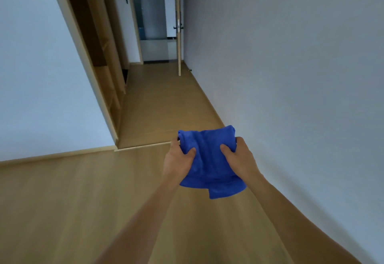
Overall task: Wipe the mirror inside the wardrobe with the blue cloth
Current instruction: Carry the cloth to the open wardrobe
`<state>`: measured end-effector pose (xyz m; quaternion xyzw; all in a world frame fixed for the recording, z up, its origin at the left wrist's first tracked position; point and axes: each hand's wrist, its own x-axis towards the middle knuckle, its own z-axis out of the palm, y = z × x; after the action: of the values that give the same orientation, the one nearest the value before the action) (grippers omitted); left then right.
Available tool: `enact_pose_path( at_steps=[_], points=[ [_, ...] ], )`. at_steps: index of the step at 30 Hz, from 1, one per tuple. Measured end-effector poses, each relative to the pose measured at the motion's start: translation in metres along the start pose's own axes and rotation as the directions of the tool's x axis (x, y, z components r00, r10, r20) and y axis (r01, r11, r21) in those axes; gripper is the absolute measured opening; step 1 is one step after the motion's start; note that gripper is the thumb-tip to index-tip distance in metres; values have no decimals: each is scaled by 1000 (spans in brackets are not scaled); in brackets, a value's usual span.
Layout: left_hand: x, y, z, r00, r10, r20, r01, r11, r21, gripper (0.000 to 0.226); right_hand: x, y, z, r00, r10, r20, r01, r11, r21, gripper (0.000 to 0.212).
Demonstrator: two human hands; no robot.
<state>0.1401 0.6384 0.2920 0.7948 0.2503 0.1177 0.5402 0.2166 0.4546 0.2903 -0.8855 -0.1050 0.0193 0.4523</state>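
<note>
A bunched blue cloth (209, 159) hangs in front of me above the wooden floor. My left hand (178, 157) grips its left side with the thumb pressed into the fabric. My right hand (239, 157) grips its right side the same way. A wooden wardrobe (104, 55) with open compartments stands along the left of the corridor ahead. No mirror shows from this angle.
A white wall (291, 76) runs along the right side, close to my right arm. Another white wall (37, 76) fills the left. The wooden floor (162, 105) leads down a corridor to an open door (178, 35) with a dark handle.
</note>
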Motion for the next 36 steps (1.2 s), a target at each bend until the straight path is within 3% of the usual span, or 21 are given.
enact_pose_path(
  at_steps=[7, 11, 17, 22, 29, 33, 36],
  points=[
    [72, -7, -1, 994, -1, -113, 3, 1000, 19, 58, 73, -28, 30, 988, -71, 137, 56, 992, 111, 15],
    [127, -3, 8, 982, -71, -175, 71, 997, -2, 56, 135, -36, 36, 979, -72, 192, 57, 995, 83, 20],
    [202, 10, 22, 959, -130, -250, 127, 992, -28, 18, 226, -45, 52, 957, -93, 274, 65, 992, 109, 21],
    [250, 20, 19, 953, -87, -290, 77, 996, -47, 18, 289, -50, 74, 943, -125, 309, 76, 983, 166, 14],
    [329, 13, 16, 963, -83, -257, 86, 996, 0, 14, 365, -47, 104, 946, -96, 311, 34, 979, 199, 16],
    [390, 7, 12, 974, -70, -217, 68, 998, -17, 11, 411, -51, 121, 960, -41, 278, 2, 990, 138, 22],
    [437, 6, 5, 979, -102, -179, 97, 995, -37, 11, 447, -60, 138, 968, -16, 250, -12, 994, 110, 16]
  ],
)
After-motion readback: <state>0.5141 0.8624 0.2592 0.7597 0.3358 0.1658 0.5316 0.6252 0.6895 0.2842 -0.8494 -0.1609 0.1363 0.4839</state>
